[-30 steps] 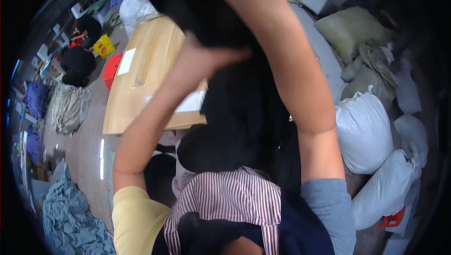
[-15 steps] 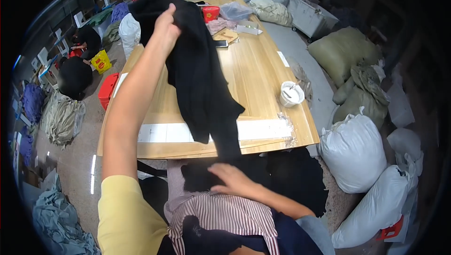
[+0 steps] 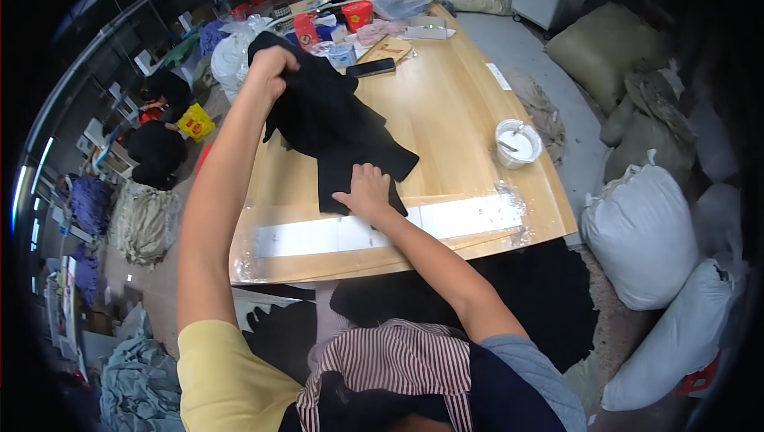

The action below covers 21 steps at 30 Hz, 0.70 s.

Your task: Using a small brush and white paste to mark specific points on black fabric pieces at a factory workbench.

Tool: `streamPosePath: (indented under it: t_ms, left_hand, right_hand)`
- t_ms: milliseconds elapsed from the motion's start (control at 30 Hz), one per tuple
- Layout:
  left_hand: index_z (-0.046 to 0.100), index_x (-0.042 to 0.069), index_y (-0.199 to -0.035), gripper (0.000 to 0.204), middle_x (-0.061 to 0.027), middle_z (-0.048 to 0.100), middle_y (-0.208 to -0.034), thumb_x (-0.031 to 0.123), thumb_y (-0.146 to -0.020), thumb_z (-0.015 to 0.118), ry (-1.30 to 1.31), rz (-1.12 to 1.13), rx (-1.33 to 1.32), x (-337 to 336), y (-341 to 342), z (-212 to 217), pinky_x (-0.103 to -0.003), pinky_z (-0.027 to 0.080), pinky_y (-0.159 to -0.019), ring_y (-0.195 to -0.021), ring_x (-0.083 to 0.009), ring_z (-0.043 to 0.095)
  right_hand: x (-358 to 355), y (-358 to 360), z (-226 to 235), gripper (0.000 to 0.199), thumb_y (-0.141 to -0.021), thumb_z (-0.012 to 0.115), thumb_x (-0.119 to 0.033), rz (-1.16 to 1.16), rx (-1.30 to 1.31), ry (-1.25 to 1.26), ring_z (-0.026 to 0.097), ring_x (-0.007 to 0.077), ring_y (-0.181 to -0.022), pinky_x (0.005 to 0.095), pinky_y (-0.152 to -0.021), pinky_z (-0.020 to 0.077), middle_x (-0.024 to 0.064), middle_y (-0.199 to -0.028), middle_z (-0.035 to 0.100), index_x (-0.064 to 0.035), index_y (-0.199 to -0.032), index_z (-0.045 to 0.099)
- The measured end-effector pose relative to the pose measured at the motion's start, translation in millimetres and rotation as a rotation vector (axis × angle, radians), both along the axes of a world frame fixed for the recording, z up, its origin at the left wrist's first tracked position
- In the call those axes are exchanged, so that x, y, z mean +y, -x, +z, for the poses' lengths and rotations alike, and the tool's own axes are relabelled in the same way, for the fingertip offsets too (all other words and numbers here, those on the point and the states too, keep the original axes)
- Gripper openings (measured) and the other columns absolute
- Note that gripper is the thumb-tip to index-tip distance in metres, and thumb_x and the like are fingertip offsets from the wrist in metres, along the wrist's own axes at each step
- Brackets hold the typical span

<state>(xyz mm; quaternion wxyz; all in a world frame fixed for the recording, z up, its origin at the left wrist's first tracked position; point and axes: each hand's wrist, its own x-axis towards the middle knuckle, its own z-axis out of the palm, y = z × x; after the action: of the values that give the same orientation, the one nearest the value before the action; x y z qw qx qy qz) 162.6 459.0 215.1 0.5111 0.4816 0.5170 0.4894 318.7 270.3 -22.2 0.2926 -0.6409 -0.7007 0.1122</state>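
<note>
A black cloth garment lies partly bunched on the wooden table, its near end flat by the front edge. My left hand is closed on its far end and lifts that part above the tabletop. My right hand rests on the near end with fingers spread, pressing on the cloth. A white paper strip with a ruled look runs along the table's front under clear film, just beside my right hand.
A cup of white stuff with a utensil stands at the table's right edge. Farther back are a phone, a red container and clear plastic bags. White sacks line the right floor; more black cloth hangs below the table. Other people sit at left.
My right hand has moved forward from my lap onto the garment on the table. The garment, stretched long before, is now lower and more bunched, its near end on the tabletop.
</note>
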Motion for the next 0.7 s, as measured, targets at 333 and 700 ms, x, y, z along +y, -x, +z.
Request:
streamPosePath:
  t_ms: [333,700]
  left_hand:
    - [0.047,0.002,-0.061,0.013,-0.0046,0.043,-0.064,-0.007,-0.057,0.056,0.154,0.268,0.032,-21,181,-110,-0.042,0.05,-0.052,-0.066,-0.0272,0.056]
    - [0.064,0.004,-0.076,0.039,-0.0065,0.059,-0.064,0.038,-0.074,0.083,0.329,-0.075,0.886,-118,141,-208,-0.031,0.04,-0.049,-0.053,-0.0164,0.054]
  right_hand:
    - [82,-151,40,0.017,-0.076,0.061,-0.009,-0.235,-0.233,-0.404,0.059,0.0284,-0.096,0.045,-0.082,0.0431,0.0073,-0.094,0.063,-0.0125,-0.092,0.061]
    - [-95,-173,-2,0.028,-0.07,0.062,0.007,0.222,-0.141,-0.367,0.058,0.0301,-0.094,0.0397,-0.081,0.0452,0.0096,-0.095,0.062,-0.0069,-0.094,0.065]
